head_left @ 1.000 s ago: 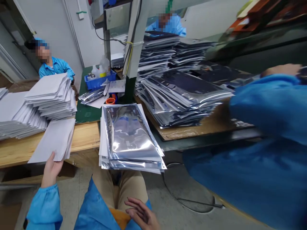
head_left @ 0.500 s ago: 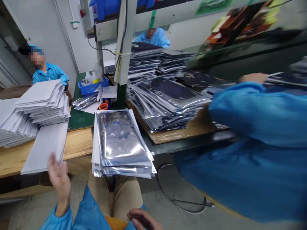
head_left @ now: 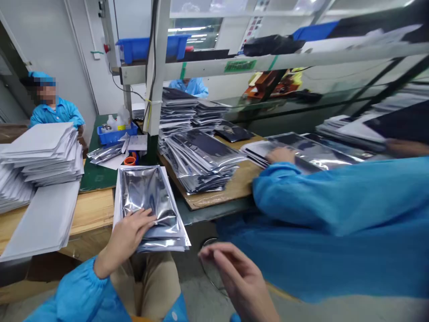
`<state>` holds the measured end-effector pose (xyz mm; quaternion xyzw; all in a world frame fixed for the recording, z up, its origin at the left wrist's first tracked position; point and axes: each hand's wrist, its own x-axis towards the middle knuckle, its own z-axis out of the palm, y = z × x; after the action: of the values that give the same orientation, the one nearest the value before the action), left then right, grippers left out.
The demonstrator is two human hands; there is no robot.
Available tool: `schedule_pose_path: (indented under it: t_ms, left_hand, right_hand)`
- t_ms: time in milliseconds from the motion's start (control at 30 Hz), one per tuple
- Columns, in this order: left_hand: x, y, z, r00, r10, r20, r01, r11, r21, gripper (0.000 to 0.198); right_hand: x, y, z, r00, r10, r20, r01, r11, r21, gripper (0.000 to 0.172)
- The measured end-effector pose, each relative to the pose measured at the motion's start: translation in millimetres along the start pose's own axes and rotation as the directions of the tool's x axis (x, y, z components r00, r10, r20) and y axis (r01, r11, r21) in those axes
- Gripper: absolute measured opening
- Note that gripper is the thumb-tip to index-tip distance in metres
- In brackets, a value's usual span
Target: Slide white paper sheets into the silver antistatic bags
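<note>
My left hand (head_left: pixel 129 237) lies flat, fingers extended, on the lower left part of a shiny silver bag (head_left: pixel 144 185). That bag is on top of a small stack of bags and white sheets (head_left: pixel 179 223) at the table's front edge. My right hand (head_left: pixel 236 273) is in the air to the right of and below the stack, with its fingers curled and slightly blurred; whether something is between its fingertips is hidden. White sheets (head_left: pixel 42 219) lie at the left under a tall white pile.
Piled bags (head_left: pixel 204 156) rest on cardboard (head_left: pixel 197 201) right of the post (head_left: pixel 157 76). A co-worker's blue sleeve (head_left: pixel 318 192) reaches in from the right. A blue tray (head_left: pixel 117 134) with bottles stands behind. Another person (head_left: pixel 56 112) is at the left.
My left hand has moved from beside the white sheets onto the silver bag. My right hand has risen. The view has shifted right, and the co-worker's arm now reaches over bags.
</note>
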<state>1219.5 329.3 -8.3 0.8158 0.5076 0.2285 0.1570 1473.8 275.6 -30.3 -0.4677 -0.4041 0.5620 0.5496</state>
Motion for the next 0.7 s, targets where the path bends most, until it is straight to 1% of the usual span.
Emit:
schedule_pose_path:
  t_ms: [33, 67, 100, 133, 167, 200, 233, 267, 300, 333, 367, 400, 433, 467, 500, 533, 567, 600, 633, 667, 700]
  left_hand:
    - [0.8, 3.8, -9.3, 0.998, -0.051, -0.034, 0.048, 0.996, -0.078, 0.034]
    - [2.2, 8.0, -19.2, 0.992, -0.101, -0.069, 0.09, 0.985, -0.148, 0.035]
    - [4.1, 12.2, -29.1, 0.984, -0.143, -0.105, 0.119, 0.972, -0.203, 0.036]
    - [6.2, 16.0, -38.5, 0.977, -0.165, -0.135, 0.13, 0.962, -0.239, 0.037]
    - [8.2, 19.2, -47.0, 0.976, -0.163, -0.147, 0.122, 0.96, -0.253, 0.039]
    - [9.9, 21.7, -54.3, 0.981, -0.138, -0.138, 0.101, 0.964, -0.247, 0.039]
    - [11.0, 23.5, -60.5, 0.99, -0.099, -0.099, 0.074, 0.972, -0.224, 0.038]
    - [11.1, 24.7, -65.5, 0.998, -0.058, -0.037, 0.05, 0.98, -0.191, 0.037]
    - [10.3, 25.1, -69.5, 0.999, -0.023, 0.04, 0.029, 0.987, -0.156, 0.035]
    - [8.3, 24.6, -72.7, 0.993, 0.001, 0.116, 0.015, 0.991, -0.131, 0.034]
    - [5.3, 23.1, -75.3, 0.984, 0.009, 0.176, 0.013, 0.992, -0.125, 0.033]
    - [1.5, 20.0, -77.4, 0.979, 0.003, 0.206, 0.027, 0.99, -0.141, 0.034]
    - [-2.6, 15.0, -78.9, 0.982, -0.021, 0.187, 0.055, 0.982, -0.178, 0.036]
    - [-6.7, 7.8, -79.6, 0.992, -0.067, 0.111, 0.091, 0.969, -0.229, 0.037]
    - [-10.1, -1.8, -79.2, 0.99, -0.137, -0.012, 0.129, 0.951, -0.28, 0.039]
    - [-12.4, -13.6, -77.4, 0.964, -0.219, -0.15, 0.164, 0.936, -0.312, 0.04]
    - [-13.3, -27.0, -73.9, 0.918, -0.287, -0.272, 0.195, 0.927, -0.319, 0.041]
    - [-12.9, -41.5, -68.5, 0.876, -0.327, -0.355, 0.222, 0.926, -0.305, 0.042]
    - [-11.2, -56.0, -61.4, 0.856, -0.341, -0.389, 0.244, 0.929, -0.277, 0.044]
    - [-8.7, -69.7, -52.8, 0.86, -0.338, -0.383, 0.257, 0.934, -0.247, 0.045]
    - [-5.8, -81.6, -43.4, 0.876, -0.325, -0.356, 0.258, 0.94, -0.224, 0.047]
  right_hand:
    - [10.8, -2.5, 4.7, 0.998, 0.011, -0.055, -0.006, 0.996, 0.09, 0.023]
    - [21.8, -5.8, 10.7, 0.997, 0.038, -0.068, -0.024, 0.982, 0.185, 0.029]
    - [32.5, -9.6, 17.8, 0.996, 0.079, -0.029, -0.068, 0.96, 0.272, 0.036]
    - [42.8, -13.8, 25.8, 0.989, 0.133, 0.06, -0.145, 0.93, 0.338, 0.043]
    - [52.2, -17.8, 34.4, 0.966, 0.181, 0.183, -0.24, 0.894, 0.379, 0.048]
    - [60.5, -21.1, 43.4, 0.924, 0.218, 0.315, -0.335, 0.858, 0.389, 0.053]
    - [67.6, -23.4, 52.6, 0.872, 0.241, 0.426, -0.411, 0.833, 0.371, 0.056]
    - [73.3, -24.4, 61.5, 0.829, 0.256, 0.497, -0.458, 0.821, 0.34, 0.057]
    - [77.4, -24.0, 69.9, 0.807, 0.264, 0.528, -0.473, 0.825, 0.31, 0.055]
    - [79.8, -22.6, 77.2, 0.806, 0.266, 0.529, -0.463, 0.839, 0.284, 0.05]
    - [80.6, -20.4, 82.9, 0.815, 0.265, 0.516, -0.445, 0.856, 0.263, 0.045]
    - [79.7, -18.1, 86.4, 0.825, 0.263, 0.5, -0.427, 0.87, 0.247, 0.043]
    - [77.2, -16.1, 87.3, 0.834, 0.258, 0.488, -0.412, 0.88, 0.238, 0.044]
    - [73.1, -14.5, 85.2, 0.841, 0.251, 0.48, -0.397, 0.888, 0.233, 0.047]
    - [67.6, -13.5, 80.0, 0.849, 0.241, 0.471, -0.381, 0.896, 0.229, 0.05]
    - [60.9, -12.8, 71.7, 0.856, 0.231, 0.462, -0.365, 0.903, 0.225, 0.055]
    - [53.1, -12.2, 60.8, 0.867, 0.217, 0.448, -0.344, 0.912, 0.223, 0.061]
    - [44.4, -11.4, 47.9, 0.881, 0.203, 0.428, -0.318, 0.923, 0.217, 0.068]
    - [35.2, -10.1, 33.8, 0.893, 0.192, 0.406, -0.293, 0.934, 0.203, 0.077]
    - [25.7, -8.2, 19.2, 0.916, 0.174, 0.362, -0.252, 0.951, 0.18, 0.08]
    - [16.0, -5.7, 5.1, 0.936, 0.172, 0.308, -0.223, 0.965, 0.138, 0.08]
